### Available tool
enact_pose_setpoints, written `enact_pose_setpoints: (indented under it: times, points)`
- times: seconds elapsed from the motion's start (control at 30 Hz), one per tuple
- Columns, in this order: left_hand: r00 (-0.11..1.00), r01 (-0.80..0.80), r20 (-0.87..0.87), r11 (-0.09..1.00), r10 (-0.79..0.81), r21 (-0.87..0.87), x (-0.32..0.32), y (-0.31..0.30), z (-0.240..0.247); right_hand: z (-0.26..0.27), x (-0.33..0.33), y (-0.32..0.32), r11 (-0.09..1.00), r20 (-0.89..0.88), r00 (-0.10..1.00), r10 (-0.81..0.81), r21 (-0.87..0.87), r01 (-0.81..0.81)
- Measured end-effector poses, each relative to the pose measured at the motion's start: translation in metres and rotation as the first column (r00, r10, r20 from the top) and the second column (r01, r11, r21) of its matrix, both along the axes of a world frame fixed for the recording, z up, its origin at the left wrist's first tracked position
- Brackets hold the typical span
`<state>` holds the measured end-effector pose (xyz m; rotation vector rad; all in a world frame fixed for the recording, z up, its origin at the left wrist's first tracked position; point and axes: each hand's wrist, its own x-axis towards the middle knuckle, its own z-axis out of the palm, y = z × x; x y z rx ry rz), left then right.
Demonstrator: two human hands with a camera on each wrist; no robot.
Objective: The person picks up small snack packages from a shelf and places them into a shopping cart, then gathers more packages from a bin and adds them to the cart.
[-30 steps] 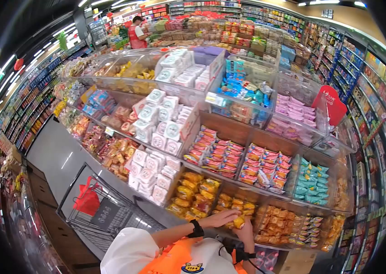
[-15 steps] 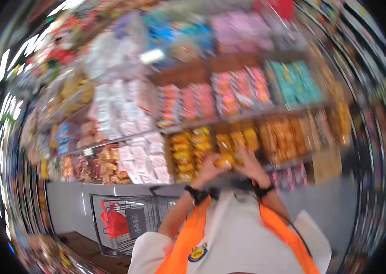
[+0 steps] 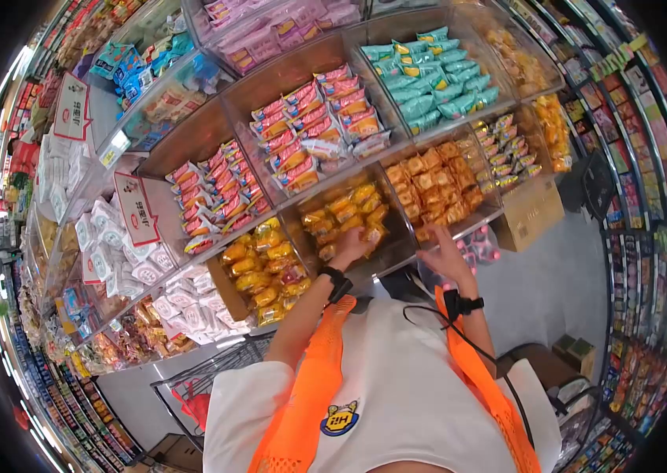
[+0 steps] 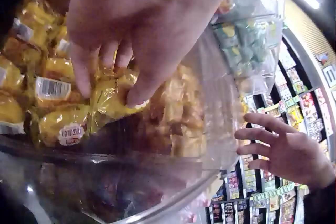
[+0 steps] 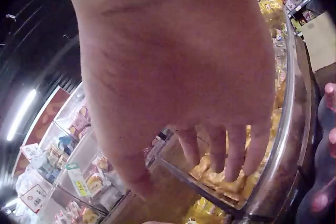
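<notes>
My left hand (image 3: 353, 246) reaches down into a bin of yellow-wrapped snack packets (image 3: 341, 211). In the left wrist view its thumb and fingers pinch one yellow packet (image 4: 111, 98), with barcode-labelled packets (image 4: 52, 87) lying beside it. To the right, my right hand (image 3: 445, 256) is held near the front edge of the neighbouring bin of orange-brown packets (image 3: 437, 185). The right wrist view shows its fingers (image 5: 236, 150) spread and slightly bent, holding nothing, overlapping those packets.
Clear dividers and a clear front lip (image 5: 275, 161) bound the bins. Pink packets (image 3: 314, 126) and teal packets (image 3: 436, 83) fill the row behind. Another yellow-packet bin (image 3: 266, 272) is at left. A cardboard box (image 3: 529, 214) stands right; a shopping cart (image 3: 180, 394) is lower left.
The head view has swung down and closer to the bins. The hands, earlier together around a yellow packet, have separated; the left is now in the yellow bin, the right farther right with nothing held.
</notes>
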<state>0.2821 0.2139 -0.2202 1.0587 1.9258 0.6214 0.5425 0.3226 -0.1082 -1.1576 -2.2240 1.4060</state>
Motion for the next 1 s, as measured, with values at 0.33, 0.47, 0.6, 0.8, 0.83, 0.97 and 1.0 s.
enact_pose_setpoints:
  times: [0.33,0.47,0.6,0.8,0.83,0.97,1.0]
  points:
    - [0.96,-0.04,-0.263,0.976,0.098,0.215,0.045,0.052,-0.061,-0.029,0.02,0.034,0.945,0.048,0.966,0.255,-0.222,-0.239]
    - [0.784,0.112,-0.62,0.977,0.026,0.182,0.06,0.053,-0.139,-0.064,0.036,0.04,0.886,0.04,0.965,0.259,-0.407,-0.221]
    - [0.584,0.398,-0.786,0.915,-0.204,0.059,0.045,0.058,-0.131,-0.038,0.018,0.057,0.774,0.118,0.948,0.295,-0.612,-0.165]
    - [0.596,0.452,-0.704,0.886,-0.386,-0.103,0.051,0.034,-0.086,-0.013,0.0,0.057,0.798,0.188,0.93,0.316,-0.583,-0.153]
    - [0.677,0.43,-0.647,0.902,-0.35,-0.038,0.054,0.026,-0.08,-0.008,-0.004,0.057,0.786,0.199,0.931,0.306,-0.604,-0.129]
    - [0.841,0.331,-0.479,0.94,-0.253,0.086,0.04,0.014,-0.057,-0.052,0.0,0.052,0.88,0.115,0.926,0.36,-0.372,-0.295]
    - [0.849,0.31,-0.465,0.949,-0.249,0.058,0.037,0.014,-0.061,-0.053,-0.001,0.048,0.888,0.135,0.922,0.364,-0.35,-0.299]
